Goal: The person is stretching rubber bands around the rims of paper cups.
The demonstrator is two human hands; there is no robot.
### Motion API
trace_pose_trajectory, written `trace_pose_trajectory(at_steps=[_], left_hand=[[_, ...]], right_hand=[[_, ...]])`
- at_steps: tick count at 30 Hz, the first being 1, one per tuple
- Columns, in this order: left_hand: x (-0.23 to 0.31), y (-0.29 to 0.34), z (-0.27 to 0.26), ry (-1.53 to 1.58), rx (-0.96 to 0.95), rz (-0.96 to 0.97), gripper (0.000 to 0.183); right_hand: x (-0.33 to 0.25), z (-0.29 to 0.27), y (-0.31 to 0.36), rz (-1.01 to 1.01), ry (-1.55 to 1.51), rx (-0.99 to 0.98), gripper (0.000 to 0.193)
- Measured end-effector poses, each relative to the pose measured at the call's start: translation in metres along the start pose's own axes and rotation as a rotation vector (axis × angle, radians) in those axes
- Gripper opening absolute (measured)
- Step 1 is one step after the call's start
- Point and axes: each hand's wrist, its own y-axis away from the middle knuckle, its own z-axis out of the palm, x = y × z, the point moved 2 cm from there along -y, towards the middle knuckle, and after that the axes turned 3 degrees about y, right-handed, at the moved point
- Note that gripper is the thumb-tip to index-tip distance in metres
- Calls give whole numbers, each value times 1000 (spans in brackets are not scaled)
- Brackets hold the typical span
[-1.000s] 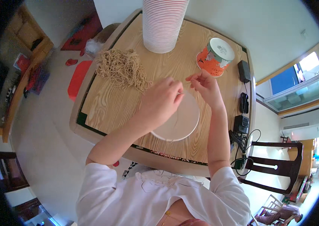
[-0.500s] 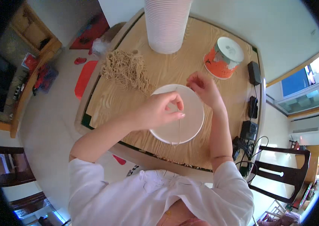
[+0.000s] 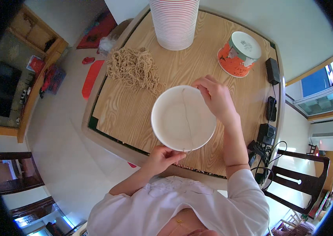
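Note:
A white round paper bucket (image 3: 170,118) stands with its mouth up on the near part of the wooden table. A thin tan string (image 3: 187,122) runs across its opening from the far rim to the near rim. My left hand (image 3: 162,160) is low at the near rim, thumb and fingers pinched together where the string crosses the edge. At the far right rim, my right hand (image 3: 215,96) has its fingers curled closed on the bucket's edge; its fingertips are partly hidden.
A tangled heap of tan string (image 3: 133,70) lies left of the bucket. Behind stands a tall stack of nested white buckets (image 3: 175,27). An upside-down orange and green bucket (image 3: 239,59) sits at the far right. Black adapters and cables (image 3: 266,133) line the table's right edge.
My left hand has moved from above the bucket's opening down to the near rim. The right hand has stayed by the far right rim. The view has shifted slightly.

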Motion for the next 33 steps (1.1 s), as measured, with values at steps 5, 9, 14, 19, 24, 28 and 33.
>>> trace_pose_trajectory(at_steps=[5,9,14,19,24,28,33], left_hand=[[-7,-1,1,102,-104,-33,19],[4,-2,9,342,-133,-235,16],[-21,-4,0,665,-148,-169,15],[-3,10,-24,555,-170,-300,14],[102,28,-74,-307,54,-40,6],[142,-35,-39,-99,-53,136,5],[103,-100,-30,44,40,-142,20]], right_hand=[[1,-3,3,-20,31,24,12],[0,-2,3,5,48,-5,14],[-6,-4,1,-29,29,-18,13],[-3,-9,4,-24,37,-68,14],[2,-14,2,-19,-8,72,14],[8,-11,1,-14,-42,119,14],[9,-14,2,-23,-80,187,14]])
